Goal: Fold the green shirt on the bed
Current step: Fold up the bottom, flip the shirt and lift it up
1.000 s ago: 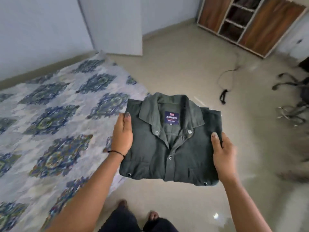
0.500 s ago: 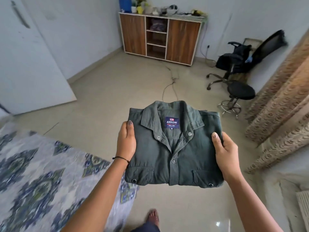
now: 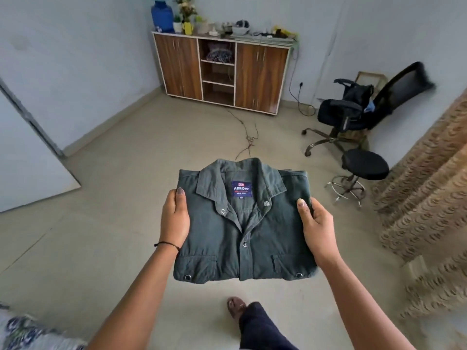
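The green shirt is folded into a neat rectangle, collar up, with a blue label showing inside the neck. It is held flat in the air above the floor. My left hand grips its left edge with the thumb on top. My right hand grips its right edge the same way. Only a corner of the bed, covered in a blue-patterned sheet, shows at the bottom left, behind and apart from the shirt.
A wooden cabinet with cluttered top stands against the far wall. A black office chair and a round stool stand at the right, beside brown curtains. A cable lies on the floor. My foot is below the shirt.
The view has swung right, away from the bed, which has slid almost out of frame. Both hands keep the same hold on the folded shirt. Cabinet and chair now face me.
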